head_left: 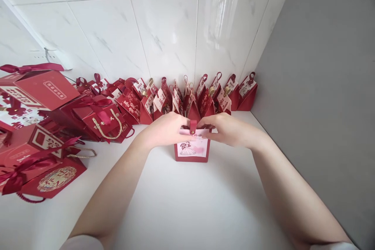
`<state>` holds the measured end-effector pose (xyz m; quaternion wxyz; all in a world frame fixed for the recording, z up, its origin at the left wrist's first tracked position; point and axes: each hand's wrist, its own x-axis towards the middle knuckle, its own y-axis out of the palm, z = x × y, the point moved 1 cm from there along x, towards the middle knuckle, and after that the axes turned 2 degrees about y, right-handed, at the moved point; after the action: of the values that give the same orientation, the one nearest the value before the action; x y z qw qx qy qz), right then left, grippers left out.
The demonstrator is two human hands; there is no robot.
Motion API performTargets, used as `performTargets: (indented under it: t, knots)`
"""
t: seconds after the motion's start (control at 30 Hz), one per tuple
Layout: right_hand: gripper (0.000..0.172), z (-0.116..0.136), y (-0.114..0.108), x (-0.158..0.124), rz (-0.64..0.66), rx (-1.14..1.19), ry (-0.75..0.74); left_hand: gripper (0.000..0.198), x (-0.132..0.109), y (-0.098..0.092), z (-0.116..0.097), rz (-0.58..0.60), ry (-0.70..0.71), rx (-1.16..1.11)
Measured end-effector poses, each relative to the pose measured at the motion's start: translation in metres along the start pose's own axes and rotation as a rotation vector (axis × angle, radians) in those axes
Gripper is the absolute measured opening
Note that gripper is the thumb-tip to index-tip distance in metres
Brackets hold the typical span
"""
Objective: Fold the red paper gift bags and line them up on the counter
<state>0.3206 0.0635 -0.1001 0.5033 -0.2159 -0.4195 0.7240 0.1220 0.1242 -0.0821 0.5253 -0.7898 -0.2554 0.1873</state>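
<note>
A small red gift box (191,159) with a white and pink front panel, printed with a couple in wedding dress, stands upright on the white table. Its short red strap (193,125), fastened with a small stud, loops over the top edge between my hands. My left hand (168,129) pinches the top left edge, thumb across the front. On the other side, my right hand (228,129) grips the top right edge in the same way. The fingers behind the box are hidden.
Behind my hands, a row of red and white gift boxes (244,91) with loops lines the tiled wall (166,31). Larger red boxes (43,90) with ribbons and rope handles are stacked at left. A grey panel (322,86) bounds the right side of the white table (187,207).
</note>
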Motion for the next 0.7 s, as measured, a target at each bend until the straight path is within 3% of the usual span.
performTargets:
  t: [0.1, 0.2, 0.27, 0.37, 0.43, 0.53, 0.6, 0.7]
  knots:
    - [0.014, -0.004, 0.002, 0.0, 0.021, -0.019, 0.033, 0.033, 0.001, 0.003, 0.007, 0.052, -0.021, 0.041]
    - [0.016, -0.008, 0.004, 0.002, -0.043, -0.019, 0.026, 0.039, 0.0, -0.001, 0.021, 0.074, -0.029, 0.017]
    - [0.019, -0.012, 0.005, 0.008, -0.143, 0.031, 0.006, 0.037, 0.001, -0.005, 0.033, 0.014, -0.042, -0.053]
    - [0.014, -0.025, 0.013, 0.022, -0.271, 0.215, -0.002, 0.03, 0.005, -0.002, 0.055, -0.2, -0.059, -0.262]
    - [0.015, -0.037, 0.022, 0.033, -0.273, 0.362, 0.003, 0.034, 0.008, 0.017, 0.071, -0.353, -0.081, -0.459]
    - [0.027, -0.054, 0.041, 0.045, -0.161, 0.477, 0.015, 0.044, 0.007, 0.065, 0.094, -0.592, -0.12, -0.666]
    - [0.043, -0.064, 0.056, 0.049, -0.004, 0.483, 0.047, 0.051, 0.002, 0.099, 0.105, -0.623, -0.197, -0.709]
    - [0.069, -0.077, 0.077, 0.05, 0.174, 0.524, 0.069, 0.06, -0.008, 0.128, 0.113, -0.514, -0.179, -0.656]
